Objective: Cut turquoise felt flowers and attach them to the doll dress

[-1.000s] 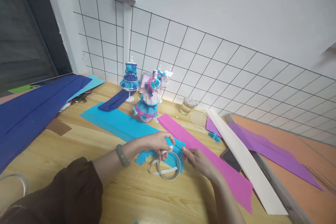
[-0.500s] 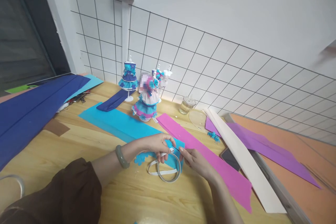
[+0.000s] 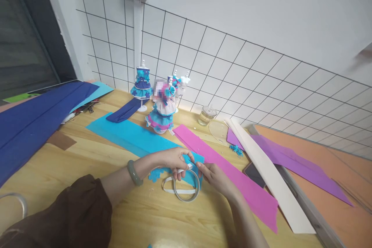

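My left hand [image 3: 177,162], with a jade-like bangle above the wrist, is closed on a roll of white tape [image 3: 198,186]. The roll hangs below the fingers, and a loose white strip [image 3: 186,191] loops out to its left. My right hand [image 3: 210,174] pinches a thin dark tool [image 3: 192,162], perhaps tweezers. Its tip points left toward my left fingertips and a small white piece there, too small to make out. Blue flower cut-outs [image 3: 155,175] lie beneath my left wrist. Under the hands is the end of a bright blue crepe paper strip [image 3: 128,135].
Miniature mannequins in ruffled paper dresses [image 3: 141,85] stand at the back. A glass jar [image 3: 207,115] is right of them. Pink [image 3: 226,174], cream [image 3: 270,174] and purple [image 3: 293,162] paper strips lie on the right, beside small blue cut pieces [image 3: 236,150]. Dark blue paper [image 3: 43,116] covers the left.
The thin tool and right fingertips have shifted very slightly left toward my left fingers. The tape roll stays in my left hand, and the view has moved a little.
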Available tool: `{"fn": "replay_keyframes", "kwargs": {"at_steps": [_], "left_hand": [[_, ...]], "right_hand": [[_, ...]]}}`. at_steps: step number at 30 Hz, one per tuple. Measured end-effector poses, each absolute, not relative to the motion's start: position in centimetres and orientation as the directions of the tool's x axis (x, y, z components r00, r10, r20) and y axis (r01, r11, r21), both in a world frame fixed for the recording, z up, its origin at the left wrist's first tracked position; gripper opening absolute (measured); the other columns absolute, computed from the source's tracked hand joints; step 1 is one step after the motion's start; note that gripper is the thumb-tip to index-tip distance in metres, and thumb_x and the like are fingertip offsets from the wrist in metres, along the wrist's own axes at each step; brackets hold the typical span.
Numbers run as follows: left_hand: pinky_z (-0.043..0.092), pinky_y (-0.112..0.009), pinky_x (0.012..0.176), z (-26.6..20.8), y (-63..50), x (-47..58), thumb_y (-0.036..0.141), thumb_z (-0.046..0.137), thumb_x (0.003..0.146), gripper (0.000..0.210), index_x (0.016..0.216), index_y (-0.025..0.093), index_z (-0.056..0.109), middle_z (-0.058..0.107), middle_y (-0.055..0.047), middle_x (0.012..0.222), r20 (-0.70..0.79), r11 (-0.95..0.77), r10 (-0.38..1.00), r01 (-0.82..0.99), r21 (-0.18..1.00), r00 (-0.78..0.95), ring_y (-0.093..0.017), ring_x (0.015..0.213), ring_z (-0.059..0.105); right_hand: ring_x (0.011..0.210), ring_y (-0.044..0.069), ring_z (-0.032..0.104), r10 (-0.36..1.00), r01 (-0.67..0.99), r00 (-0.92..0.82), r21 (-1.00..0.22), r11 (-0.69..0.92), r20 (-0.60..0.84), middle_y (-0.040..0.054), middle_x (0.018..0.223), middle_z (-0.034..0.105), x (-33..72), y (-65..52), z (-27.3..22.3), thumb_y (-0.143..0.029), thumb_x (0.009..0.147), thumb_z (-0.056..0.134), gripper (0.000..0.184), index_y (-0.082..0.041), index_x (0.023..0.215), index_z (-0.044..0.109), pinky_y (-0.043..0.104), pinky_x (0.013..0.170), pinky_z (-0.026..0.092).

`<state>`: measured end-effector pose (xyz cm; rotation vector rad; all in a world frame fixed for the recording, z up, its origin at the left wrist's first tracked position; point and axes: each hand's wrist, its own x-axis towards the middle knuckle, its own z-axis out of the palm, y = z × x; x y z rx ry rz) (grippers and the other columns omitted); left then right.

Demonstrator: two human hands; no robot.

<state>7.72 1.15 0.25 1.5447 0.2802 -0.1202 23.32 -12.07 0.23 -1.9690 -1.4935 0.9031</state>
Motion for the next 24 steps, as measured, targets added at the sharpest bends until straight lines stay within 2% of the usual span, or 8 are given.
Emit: {"fn": "replay_keyframes", "kwargs": {"at_steps": [5, 13, 20, 24], "left_hand": [[0.049, -0.025, 0.044, 0.24, 1.16, 7.63, 0.034, 0.059, 0.072, 0.038, 0.104, 0.018, 0.046, 0.058, 0.001, 0.055, -0.253, 0.027, 0.086, 0.252, 0.967, 0.964, -0.015, 0.046, 0.06], [0.05, -0.027, 0.046, -0.43, 1.57, 7.62, 0.029, 0.059, 0.072, 0.044, 0.111, 0.02, 0.042, 0.059, 0.002, 0.056, -0.271, 0.038, 0.104, 0.268, 0.963, 0.957, -0.015, 0.048, 0.06], [0.048, -0.024, 0.044, -0.59, 1.73, 7.45, 0.02, 0.055, 0.073, 0.066, 0.13, 0.02, 0.024, 0.059, 0.001, 0.059, -0.257, 0.049, 0.116, 0.253, 0.966, 0.959, -0.016, 0.05, 0.06], [0.046, -0.022, 0.042, -0.42, 1.78, 7.29, 0.019, 0.057, 0.069, 0.079, 0.135, 0.019, 0.014, 0.059, 0.0, 0.068, -0.248, 0.059, 0.181, 0.241, 0.969, 0.952, -0.014, 0.05, 0.059]], "right_hand": [[0.049, 0.009, 0.029, 0.964, 0.619, 0.179, -0.739, -0.266, -0.198, -0.0045, 0.052, 0.029, 23.18, -11.99, 0.21, -0.058, 0.082, 0.032, 0.052, -0.015, 0.055, 0.046, 0.022, 0.051, 0.026], [0.051, 0.011, 0.035, 0.967, 0.684, 0.17, -0.683, -0.256, -0.192, -0.0022, 0.053, 0.04, 23.25, -12.05, 0.05, -0.059, 0.081, 0.032, 0.056, -0.013, 0.063, 0.058, 0.022, 0.051, 0.029], [0.054, 0.012, 0.037, 0.964, 0.695, 0.184, -0.669, -0.266, -0.192, -0.0014, 0.056, 0.043, 23.53, -11.93, -0.37, -0.059, 0.082, 0.028, 0.055, -0.014, 0.065, 0.054, 0.023, 0.052, 0.029], [0.055, 0.011, 0.035, 0.971, 0.704, 0.163, -0.669, -0.24, -0.177, -0.0025, 0.058, 0.04, 23.24, -11.87, -0.59, -0.059, 0.082, 0.029, 0.052, -0.015, 0.066, 0.051, 0.022, 0.052, 0.029]]}}
